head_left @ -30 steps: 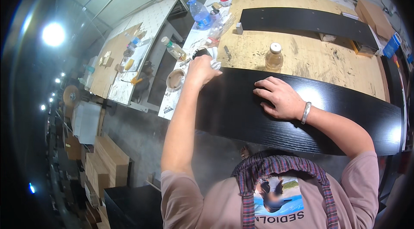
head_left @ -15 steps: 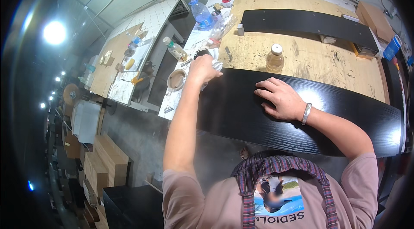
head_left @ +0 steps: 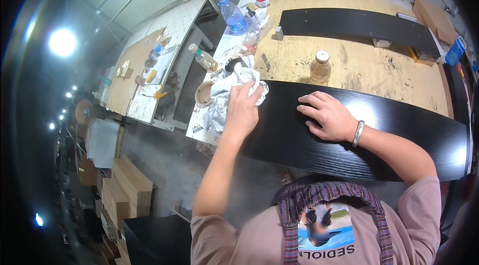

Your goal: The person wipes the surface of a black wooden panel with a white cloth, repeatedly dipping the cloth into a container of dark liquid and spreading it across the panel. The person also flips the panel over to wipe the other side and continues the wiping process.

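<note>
Left hand (head_left: 243,113) at the left end of the black board (head_left: 399,137), fingers closed on a bunched white cloth (head_left: 224,96); the cloth spills left off the board's end, beside a round tub (head_left: 203,94); right hand (head_left: 327,117) palm down on the board's top face, fingers partly spread and slightly bent, gripping nothing, silver bracelet (head_left: 358,133) at its wrist; black board lies flat, broad face up, crosswise in front of the person, on the near side of the counter (head_left: 294,58); its long axis goes left to right, sloping down toward the right in view, edges bowed by the lens; one short end points left at the cloth, the other points right, close to the picture's right side; wood grain follows the length; bright glare near the right wrist and at the right end; clear bottle (head_left: 320,70) of amber liquid with white cap upright just past the far edge, between the two hands; second black board (head_left: 349,23) farther back, long axis also left to right, raised on blocks; small grey block (head_left: 279,33) by its left end; dark bristly thing (head_left: 232,64) touching the cloth's far side; green-capped bottle (head_left: 203,59) tilted, farther left; big blue-tinted bottle (head_left: 232,19) behind it; blue container (head_left: 455,51) at far right.
</note>
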Tool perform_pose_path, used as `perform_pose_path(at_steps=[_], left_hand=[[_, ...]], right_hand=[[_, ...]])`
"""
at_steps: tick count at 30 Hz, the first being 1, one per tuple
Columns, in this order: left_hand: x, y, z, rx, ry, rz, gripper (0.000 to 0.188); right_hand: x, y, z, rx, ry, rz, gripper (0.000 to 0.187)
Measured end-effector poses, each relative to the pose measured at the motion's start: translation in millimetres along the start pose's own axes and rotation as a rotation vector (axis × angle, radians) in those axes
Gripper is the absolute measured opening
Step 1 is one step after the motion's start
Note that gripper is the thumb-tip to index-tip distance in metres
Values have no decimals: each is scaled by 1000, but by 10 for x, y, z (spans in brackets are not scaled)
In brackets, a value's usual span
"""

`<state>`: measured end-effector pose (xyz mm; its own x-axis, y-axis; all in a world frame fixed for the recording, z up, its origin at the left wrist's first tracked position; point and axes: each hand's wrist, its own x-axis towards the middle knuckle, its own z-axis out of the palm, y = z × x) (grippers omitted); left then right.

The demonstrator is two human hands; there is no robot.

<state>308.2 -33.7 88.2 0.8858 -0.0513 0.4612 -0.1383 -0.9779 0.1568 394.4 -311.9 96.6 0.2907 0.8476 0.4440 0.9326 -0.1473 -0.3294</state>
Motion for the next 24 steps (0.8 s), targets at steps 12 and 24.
perform_pose_path(at_steps=[12,24], left_hand=[[97,90,-204,205,-127,-24,42],[22,38,-276,267,-135,-30,36]], right_hand=[[-11,1,3,4,14,-11,37],[23,-27,24,14,19,-40,35]])
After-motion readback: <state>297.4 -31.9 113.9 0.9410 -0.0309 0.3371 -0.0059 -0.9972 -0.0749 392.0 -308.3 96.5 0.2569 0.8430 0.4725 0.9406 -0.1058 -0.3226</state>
